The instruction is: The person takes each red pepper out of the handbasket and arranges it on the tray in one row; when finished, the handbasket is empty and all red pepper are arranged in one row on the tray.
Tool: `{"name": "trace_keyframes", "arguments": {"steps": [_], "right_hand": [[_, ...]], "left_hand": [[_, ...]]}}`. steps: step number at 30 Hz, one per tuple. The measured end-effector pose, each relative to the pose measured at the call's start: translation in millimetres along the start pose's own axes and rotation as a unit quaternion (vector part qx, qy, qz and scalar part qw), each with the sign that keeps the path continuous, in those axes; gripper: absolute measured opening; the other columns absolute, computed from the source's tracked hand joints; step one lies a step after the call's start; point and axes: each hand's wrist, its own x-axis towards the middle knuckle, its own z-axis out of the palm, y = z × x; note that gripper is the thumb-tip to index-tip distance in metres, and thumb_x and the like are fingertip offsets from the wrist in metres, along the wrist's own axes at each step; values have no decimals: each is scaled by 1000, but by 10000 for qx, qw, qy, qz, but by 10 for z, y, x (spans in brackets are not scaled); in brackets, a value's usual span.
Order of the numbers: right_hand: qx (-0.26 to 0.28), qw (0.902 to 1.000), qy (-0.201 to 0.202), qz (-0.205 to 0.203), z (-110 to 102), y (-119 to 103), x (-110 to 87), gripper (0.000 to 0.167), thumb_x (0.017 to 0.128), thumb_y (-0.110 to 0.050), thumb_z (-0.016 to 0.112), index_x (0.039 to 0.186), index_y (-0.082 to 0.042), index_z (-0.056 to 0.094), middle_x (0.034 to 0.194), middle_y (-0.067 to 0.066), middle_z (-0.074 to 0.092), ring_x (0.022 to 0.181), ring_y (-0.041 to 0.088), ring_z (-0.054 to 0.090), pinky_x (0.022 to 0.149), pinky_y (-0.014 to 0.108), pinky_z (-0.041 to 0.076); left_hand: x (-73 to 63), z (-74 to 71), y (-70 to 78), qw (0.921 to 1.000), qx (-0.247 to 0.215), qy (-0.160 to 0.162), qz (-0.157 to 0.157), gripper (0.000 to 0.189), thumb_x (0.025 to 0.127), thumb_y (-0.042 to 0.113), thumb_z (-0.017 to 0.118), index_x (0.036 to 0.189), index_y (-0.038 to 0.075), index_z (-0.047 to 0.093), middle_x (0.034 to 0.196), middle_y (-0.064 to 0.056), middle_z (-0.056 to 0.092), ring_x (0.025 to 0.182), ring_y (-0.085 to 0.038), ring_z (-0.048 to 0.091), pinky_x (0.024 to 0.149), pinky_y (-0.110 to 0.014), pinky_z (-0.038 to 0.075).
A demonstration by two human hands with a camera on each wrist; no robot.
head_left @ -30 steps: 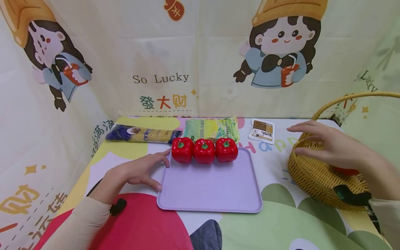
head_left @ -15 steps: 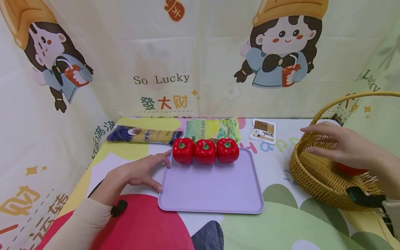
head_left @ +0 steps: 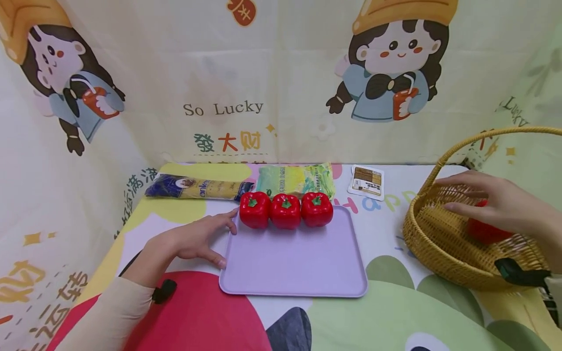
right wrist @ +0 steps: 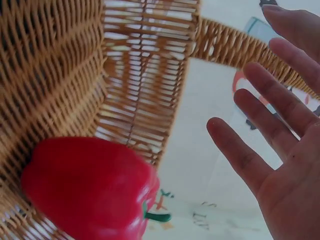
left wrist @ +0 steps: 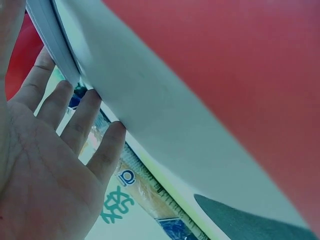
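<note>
My left hand (head_left: 197, 240) rests at the left edge of a lilac tray (head_left: 294, 268), thumb and fingertips touching its rim. Three red bell peppers (head_left: 286, 211) stand in a row along the tray's far side, green stems up. Over the wicker basket (head_left: 432, 243) at the right hovers my right hand (head_left: 493, 202), fingers spread and holding nothing. Beneath that hand, inside the basket, lies another red bell pepper (right wrist: 92, 187), partly covered by the hand in the head view. The right wrist view shows a gap between the fingers (right wrist: 240, 155) and this pepper.
Behind the tray lie a blue-and-yellow long packet (head_left: 199, 188) and a green-yellow packet (head_left: 295, 180). A small flat white-and-brown packet (head_left: 367, 182) is at the back right. The basket's tall handle (head_left: 461, 146) arches over its opening. A patterned cloth hangs behind the table.
My right hand has moved right and slightly down, farther over the basket, and more of the pepper inside shows. The left hand and the tray peppers stay put.
</note>
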Motion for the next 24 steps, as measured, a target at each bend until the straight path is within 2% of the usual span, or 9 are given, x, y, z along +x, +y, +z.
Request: {"name": "trace_keyframes", "arguments": {"steps": [2,4,5,7,9,16,21,24], "right_hand": [[-184,9995,-145,214,-11,31,7,57,83,-13,87,135,-12,66,130,-9,63,107,-12,52,79,7,45],[-232,9987,-298,329,-13,75,9,57,85,-16,86,137,-10,63,134,9,63,114,10,58,89,29,54],[-236,9982,-374,403,-15,102,6,58,85,-17,85,138,-10,63,135,17,61,117,22,58,93,42,54],[-207,9971,-488,555,-18,144,-5,59,86,-21,85,139,-9,61,138,24,58,123,45,50,95,65,47],[-89,9961,-574,663,-20,191,-20,59,87,-22,84,139,-7,60,141,28,54,126,53,45,92,77,39],[-324,9918,-727,1004,-13,325,-49,65,90,-30,82,142,-2,55,143,34,48,122,58,46,88,80,40],[-306,9918,-726,1011,-13,375,-73,66,90,-28,81,144,0,53,144,37,46,112,61,54,82,78,45],[-232,9923,-678,1006,10,390,-77,66,89,-26,82,142,-1,53,142,36,48,114,59,52,84,78,44]], "left_hand": [[-12,-11,4,10000,11,3,-9,69,68,48,93,124,30,56,172,-7,19,156,-39,18,121,-64,26],[-21,-16,11,10000,-15,3,-14,69,68,48,93,124,29,56,172,-7,20,156,-39,18,121,-64,26],[-23,-16,15,10000,-39,1,-16,69,68,47,93,124,29,56,172,-7,20,156,-39,18,121,-64,26],[-24,-14,20,10000,-62,-2,-19,69,69,47,93,124,30,56,172,-6,20,156,-39,18,121,-64,26],[-21,-12,23,10000,-86,2,-14,69,68,47,93,124,30,57,172,-6,20,156,-39,18,121,-65,26],[17,-15,25,10000,13,15,30,70,68,49,93,124,30,56,172,-5,19,156,-38,19,121,-63,27],[21,-21,16,10000,39,24,-17,70,68,49,93,124,29,57,172,-5,20,156,-38,19,121,-63,27],[2,-15,8,10000,18,4,-52,71,67,50,93,124,29,56,172,-5,20,156,-38,19,121,-63,27]]}}
